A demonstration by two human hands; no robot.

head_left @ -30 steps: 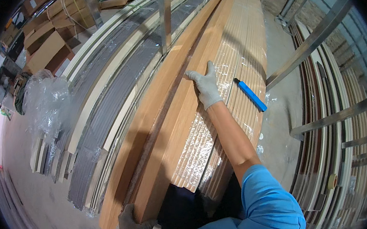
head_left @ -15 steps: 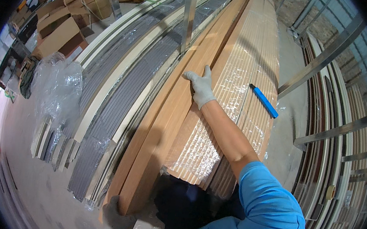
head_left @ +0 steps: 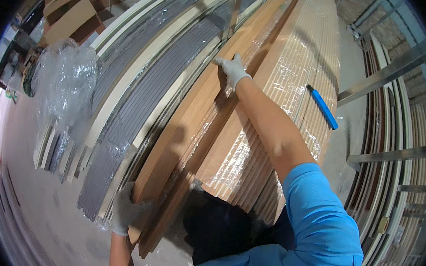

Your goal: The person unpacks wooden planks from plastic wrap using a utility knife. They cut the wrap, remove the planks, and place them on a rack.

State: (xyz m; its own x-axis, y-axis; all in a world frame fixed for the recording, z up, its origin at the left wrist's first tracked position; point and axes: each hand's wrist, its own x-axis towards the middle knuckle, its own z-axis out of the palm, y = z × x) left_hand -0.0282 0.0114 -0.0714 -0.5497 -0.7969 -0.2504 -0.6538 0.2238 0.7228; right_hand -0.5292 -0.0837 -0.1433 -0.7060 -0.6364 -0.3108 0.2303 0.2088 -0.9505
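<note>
The long light-brown plank [head_left: 195,101] runs from the lower centre toward the top, leaning slightly rightward. The gloved left hand [head_left: 127,210] is closed around its near end. The gloved right hand [head_left: 233,70] lies across the plank farther along, with the fingertips at its left edge; whether the fingers close beneath it cannot be told. The right forearm crosses above the ribbed bundle.

A second brown board [head_left: 171,208] lies just beside the plank on its right, with shiny film between the two. Right of this board is a film-wrapped bundle of ribbed panels [head_left: 300,64]. A blue pen-shaped tool [head_left: 322,108], dark at one tip, rests on the bundle near its right edge.

Obstructions: a metal post [head_left: 234,8] stands close to the plank's left side, near its far portion. A slanting metal bar [head_left: 387,77] reaches to the right edge of the bundle. Film-covered grey panels [head_left: 128,120] occupy the left side. Crumpled clear plastic [head_left: 65,79] covers part of the stack's left edge. Cardboard boxes [head_left: 73,19] are at the upper left. Long strips [head_left: 371,182] line the right side.
</note>
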